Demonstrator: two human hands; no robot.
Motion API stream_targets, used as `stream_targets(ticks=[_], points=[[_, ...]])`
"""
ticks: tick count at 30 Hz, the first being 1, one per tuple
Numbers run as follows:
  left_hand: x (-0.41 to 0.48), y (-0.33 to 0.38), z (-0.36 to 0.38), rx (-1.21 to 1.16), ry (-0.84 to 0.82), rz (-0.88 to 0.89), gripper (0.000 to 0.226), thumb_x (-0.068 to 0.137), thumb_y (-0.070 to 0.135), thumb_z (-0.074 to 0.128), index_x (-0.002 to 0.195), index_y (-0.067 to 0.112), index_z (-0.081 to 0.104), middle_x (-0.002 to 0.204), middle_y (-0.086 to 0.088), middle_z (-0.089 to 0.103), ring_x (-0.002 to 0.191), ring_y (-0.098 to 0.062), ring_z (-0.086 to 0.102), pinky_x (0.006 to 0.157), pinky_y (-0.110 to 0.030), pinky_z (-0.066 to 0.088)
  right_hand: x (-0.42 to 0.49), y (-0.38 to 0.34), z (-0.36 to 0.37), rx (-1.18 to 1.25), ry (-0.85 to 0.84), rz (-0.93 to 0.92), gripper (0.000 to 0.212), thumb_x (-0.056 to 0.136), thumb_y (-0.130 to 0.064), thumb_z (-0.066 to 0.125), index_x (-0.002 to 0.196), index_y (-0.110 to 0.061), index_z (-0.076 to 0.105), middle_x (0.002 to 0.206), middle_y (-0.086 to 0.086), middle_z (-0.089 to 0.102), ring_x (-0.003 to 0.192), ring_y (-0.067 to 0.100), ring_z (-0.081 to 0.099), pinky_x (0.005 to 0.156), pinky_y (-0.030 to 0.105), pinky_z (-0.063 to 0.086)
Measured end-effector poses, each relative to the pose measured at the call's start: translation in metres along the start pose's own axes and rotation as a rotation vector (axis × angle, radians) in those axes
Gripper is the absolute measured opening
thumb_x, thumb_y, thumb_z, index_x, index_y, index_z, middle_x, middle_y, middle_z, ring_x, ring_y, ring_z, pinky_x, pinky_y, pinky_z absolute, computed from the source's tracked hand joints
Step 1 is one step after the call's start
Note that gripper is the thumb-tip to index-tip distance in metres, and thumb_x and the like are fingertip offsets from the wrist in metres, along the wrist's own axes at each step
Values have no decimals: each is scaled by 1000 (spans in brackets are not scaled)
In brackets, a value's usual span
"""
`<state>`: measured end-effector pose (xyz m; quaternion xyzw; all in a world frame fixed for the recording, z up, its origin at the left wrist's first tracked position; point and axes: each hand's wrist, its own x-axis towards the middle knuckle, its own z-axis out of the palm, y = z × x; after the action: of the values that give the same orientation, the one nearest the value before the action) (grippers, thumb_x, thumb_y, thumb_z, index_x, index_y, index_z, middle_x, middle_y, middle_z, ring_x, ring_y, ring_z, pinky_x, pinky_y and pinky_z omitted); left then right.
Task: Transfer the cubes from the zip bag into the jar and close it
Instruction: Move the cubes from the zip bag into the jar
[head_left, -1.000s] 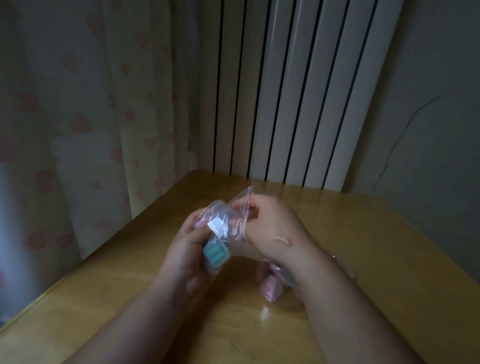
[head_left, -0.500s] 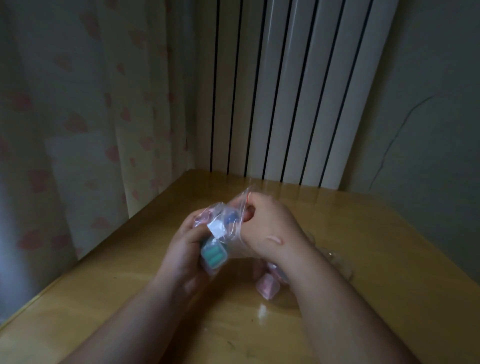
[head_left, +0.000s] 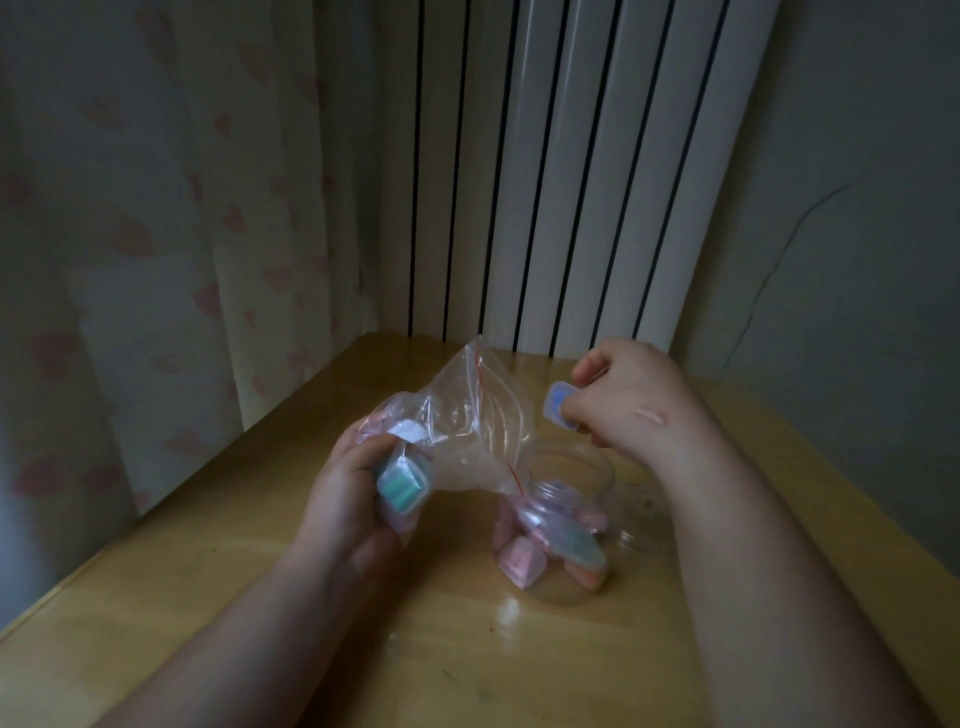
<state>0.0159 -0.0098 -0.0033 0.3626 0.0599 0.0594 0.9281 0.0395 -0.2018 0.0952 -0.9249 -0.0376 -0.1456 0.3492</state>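
Note:
My left hand (head_left: 348, 493) grips a clear zip bag (head_left: 467, 431) by its lower end, above the table. A teal cube (head_left: 402, 483) and a pink one show through the bag against my fingers. The bag's red-lined mouth hangs open toward the jar. My right hand (head_left: 628, 400) pinches a blue cube (head_left: 558, 405) outside the bag, above and a little behind the jar. The clear jar (head_left: 566, 525) stands open on the table, with several pink, teal and orange cubes inside. Its clear lid (head_left: 636, 519) lies just to the right of it.
The wooden table (head_left: 260, 597) fills the lower view, with its left edge near a flowered curtain (head_left: 156, 234). A white ribbed radiator (head_left: 571, 171) stands behind the table's far edge. A grey wall (head_left: 857, 208) closes the right side.
My right hand has come out of the bag with a blue cube and moved right, away from my left hand. The jar and lid, hidden before, are now in view.

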Motion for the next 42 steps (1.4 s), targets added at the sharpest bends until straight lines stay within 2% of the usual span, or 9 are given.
stream_targets(ticks=[8, 11, 15, 18, 22, 30, 36, 40, 42], points=[[2, 1, -3, -47, -6, -20, 31, 95, 7, 47, 120, 17, 62, 100, -17, 68, 64, -21, 71, 50, -27, 57, -2, 0, -6, -156, -96, 16, 11, 66, -8, 70, 67, -19, 68, 75, -3, 65, 71, 15, 61, 59, 25, 48], [2, 1, -2, -69, 9, -34, 27, 94, 8, 48, 116, 17, 63, 97, -16, 67, 65, -21, 68, 50, -26, 56, 0, 2, -5, -145, -103, 22, 19, 69, -15, 80, 68, -23, 63, 81, -4, 64, 79, 16, 61, 67, 27, 49], [2, 2, -4, -149, 1, -70, 53, 81, 14, 59, 133, 8, 56, 94, -14, 68, 65, -21, 70, 54, -28, 58, -3, -1, 0, -43, -17, -104, 13, 82, -26, 74, 78, -29, 63, 90, -7, 64, 87, 15, 60, 70, 25, 43], [0, 2, -4, -174, -35, -80, 38, 88, 19, 56, 124, 7, 62, 89, -13, 72, 70, -23, 71, 56, -29, 59, -9, -11, 7, 13, -29, -216, 15, 85, -21, 71, 78, -31, 63, 81, -13, 62, 77, 8, 60, 62, 20, 43], [1, 1, -2, -153, -9, -70, 25, 94, 22, 48, 105, 7, 64, 73, -10, 70, 58, -21, 66, 48, -25, 54, -21, -23, 24, 169, -179, -221, 23, 89, -4, 63, 80, -25, 67, 77, -2, 70, 68, 11, 70, 68, 32, 62], [2, -2, -1, -6, 96, -31, 24, 98, 24, 47, 101, 5, 62, 62, -6, 64, 45, -15, 61, 35, -20, 45, -29, -29, 49, 81, -320, -286, 18, 90, -11, 57, 96, -15, 73, 91, 2, 72, 86, 19, 66, 80, 43, 57], [2, -3, 2, 168, 171, 79, 24, 96, 23, 53, 110, 11, 68, 79, -8, 72, 58, -16, 66, 41, -26, 50, -28, -29, 59, -18, -407, -302, 29, 87, -18, 58, 113, -18, 71, 105, 1, 72, 97, 18, 65, 85, 31, 55], [1, -5, 6, 277, 273, 156, 23, 99, 28, 51, 113, 14, 63, 124, -15, 67, 91, -20, 65, 79, -39, 54, -29, -29, 57, -21, -455, -313, 31, 88, -16, 54, 115, -18, 70, 108, 0, 70, 98, 15, 63, 85, 25, 50], [1, -5, 8, 263, 251, 150, 20, 99, 25, 52, 109, 14, 65, 113, -12, 71, 78, -15, 69, 67, -31, 56, -29, -29, 56, -27, -480, -305, 28, 88, -16, 57, 112, -19, 71, 100, 0, 70, 92, 15, 63, 80, 24, 53]])
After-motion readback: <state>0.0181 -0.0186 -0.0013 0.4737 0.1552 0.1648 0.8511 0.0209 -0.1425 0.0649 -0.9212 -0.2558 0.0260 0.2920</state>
